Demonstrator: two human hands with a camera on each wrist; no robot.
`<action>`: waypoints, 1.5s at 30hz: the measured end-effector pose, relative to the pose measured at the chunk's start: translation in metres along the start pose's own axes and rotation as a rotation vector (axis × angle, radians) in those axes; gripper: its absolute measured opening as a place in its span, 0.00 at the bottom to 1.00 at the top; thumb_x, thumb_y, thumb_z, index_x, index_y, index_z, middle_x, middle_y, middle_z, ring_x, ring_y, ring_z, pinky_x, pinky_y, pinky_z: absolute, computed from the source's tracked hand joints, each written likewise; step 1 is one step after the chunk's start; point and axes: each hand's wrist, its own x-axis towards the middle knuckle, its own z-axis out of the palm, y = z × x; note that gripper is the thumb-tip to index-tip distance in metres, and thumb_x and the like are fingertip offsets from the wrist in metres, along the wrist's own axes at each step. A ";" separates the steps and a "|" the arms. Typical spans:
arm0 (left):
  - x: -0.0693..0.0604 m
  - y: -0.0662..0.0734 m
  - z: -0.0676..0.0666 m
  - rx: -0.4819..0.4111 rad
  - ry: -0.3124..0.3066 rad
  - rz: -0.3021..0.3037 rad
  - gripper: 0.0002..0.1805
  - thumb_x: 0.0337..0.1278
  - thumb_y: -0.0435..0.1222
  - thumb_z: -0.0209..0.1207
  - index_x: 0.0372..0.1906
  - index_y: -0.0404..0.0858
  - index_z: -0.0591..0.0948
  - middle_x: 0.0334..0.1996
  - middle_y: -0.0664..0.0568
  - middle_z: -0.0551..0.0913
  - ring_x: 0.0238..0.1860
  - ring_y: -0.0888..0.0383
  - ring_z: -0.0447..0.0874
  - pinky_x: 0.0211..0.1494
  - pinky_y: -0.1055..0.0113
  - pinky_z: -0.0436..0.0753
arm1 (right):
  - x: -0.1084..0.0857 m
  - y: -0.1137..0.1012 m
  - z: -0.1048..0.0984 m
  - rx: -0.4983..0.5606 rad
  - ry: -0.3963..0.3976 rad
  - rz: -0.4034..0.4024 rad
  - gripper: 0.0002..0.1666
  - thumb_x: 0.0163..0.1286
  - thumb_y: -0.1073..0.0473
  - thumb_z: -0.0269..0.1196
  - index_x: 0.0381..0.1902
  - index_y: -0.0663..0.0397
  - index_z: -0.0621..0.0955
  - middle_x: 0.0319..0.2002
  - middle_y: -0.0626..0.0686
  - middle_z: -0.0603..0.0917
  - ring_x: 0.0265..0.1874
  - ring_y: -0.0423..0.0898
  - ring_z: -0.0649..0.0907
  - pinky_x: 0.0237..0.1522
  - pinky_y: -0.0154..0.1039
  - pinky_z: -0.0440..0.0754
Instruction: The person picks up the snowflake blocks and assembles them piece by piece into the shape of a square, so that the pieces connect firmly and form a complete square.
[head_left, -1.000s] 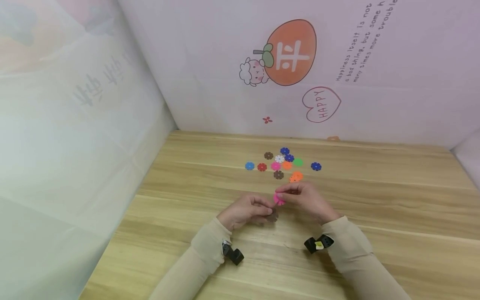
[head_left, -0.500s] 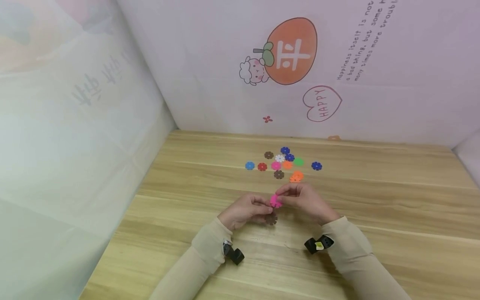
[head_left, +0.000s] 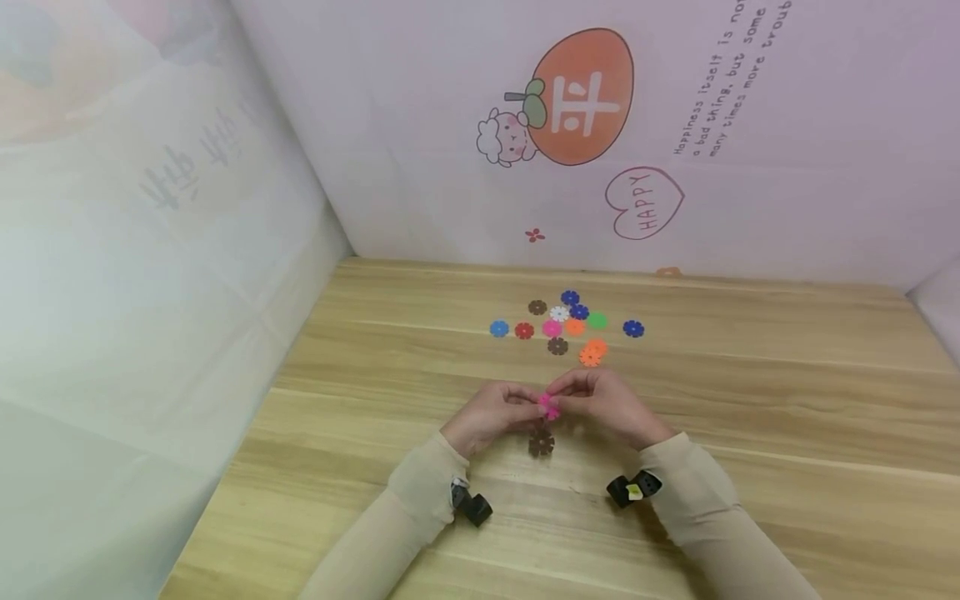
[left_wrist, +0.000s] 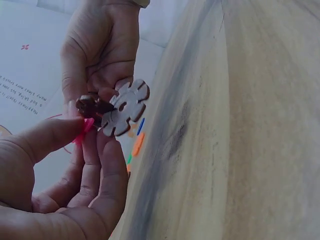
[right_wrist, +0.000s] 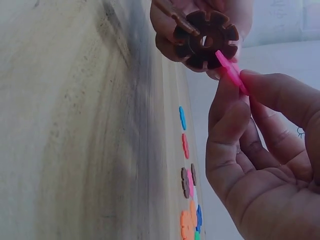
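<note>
Light wood-grained table under everything, clock directions read in the head view from the held pink disc. Nearest, beige sleeves with black wrist devices at about 7 and 4 o'clock. At 6 o'clock, off the table, a brown pair of notched discs, meeting at an angle. At 9 o'clock, left hand, fingers narrow, pinching the brown pair near the pink, fingertips partly hidden. At 3 o'clock, right hand, thumb and forefinger holding the pink disc, its rim touching one brown disc.

Beyond, flat on the table: overlapping orange discs between 1 and 2; near brown disc and flat pink disc at 12; red disc and light blue disc near 11; green disc at 1; lone dark blue disc at 2; white disc around 12. Farthest, pale wall with HAPPY heart at 1.
</note>
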 end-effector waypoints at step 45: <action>0.000 0.003 -0.004 -0.027 0.078 0.011 0.13 0.60 0.28 0.62 0.49 0.30 0.81 0.40 0.44 0.88 0.36 0.61 0.86 0.47 0.67 0.87 | 0.026 0.028 -0.055 -0.525 0.383 0.037 0.22 0.64 0.57 0.68 0.51 0.67 0.81 0.44 0.64 0.86 0.43 0.57 0.85 0.48 0.52 0.85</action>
